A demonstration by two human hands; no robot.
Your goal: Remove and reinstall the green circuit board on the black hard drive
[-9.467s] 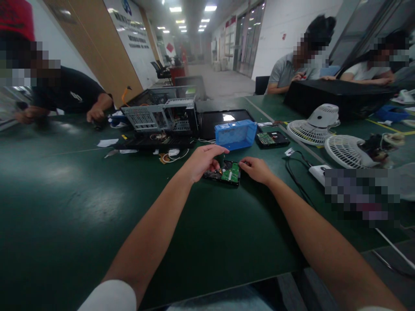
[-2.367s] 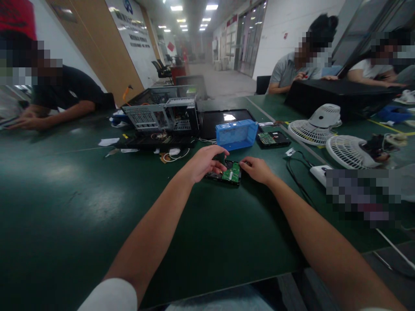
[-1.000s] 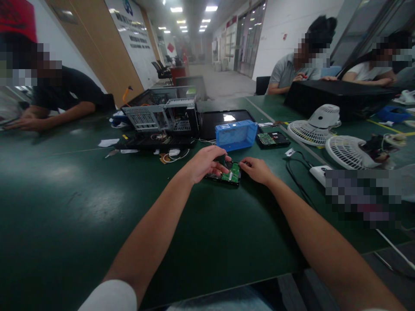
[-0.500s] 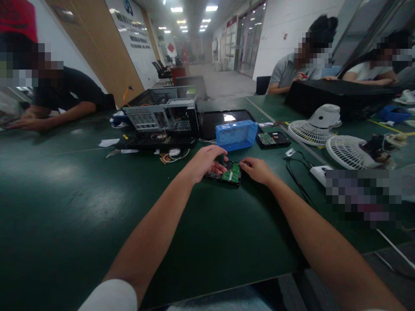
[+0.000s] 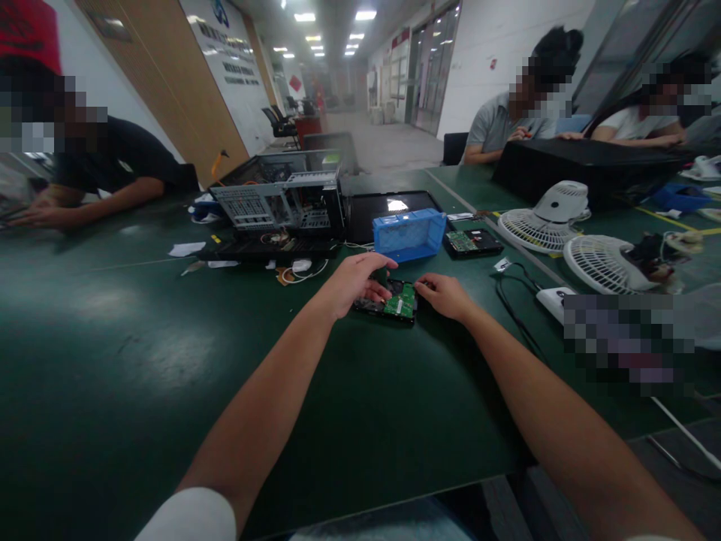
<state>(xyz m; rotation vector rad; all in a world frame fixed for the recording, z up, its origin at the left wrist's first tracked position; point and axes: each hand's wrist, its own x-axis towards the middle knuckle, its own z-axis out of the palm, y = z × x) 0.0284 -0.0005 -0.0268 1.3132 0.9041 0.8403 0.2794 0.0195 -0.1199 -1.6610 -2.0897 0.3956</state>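
A hard drive (image 5: 399, 302) lies flat on the green table, its green circuit board facing up. My left hand (image 5: 360, 285) is over the drive's left part, with its fingers curled round something small and dark. I cannot make out what that is, since the hand hides most of it. At the drive's right edge, my right hand (image 5: 442, 294) has thumb and forefinger pinched together, touching the drive's upper right corner.
Behind the drive stand a blue plastic bin (image 5: 408, 234) and an opened computer case (image 5: 276, 203). A second hard drive (image 5: 473, 242) lies right of the bin. White fan parts (image 5: 544, 218), a power strip (image 5: 555, 300) and black cable (image 5: 515, 315) are at the right. Other people sit across the table.
The view has shifted very slightly. The dark thing in my left hand shows a little less; both hands stay at the hard drive.
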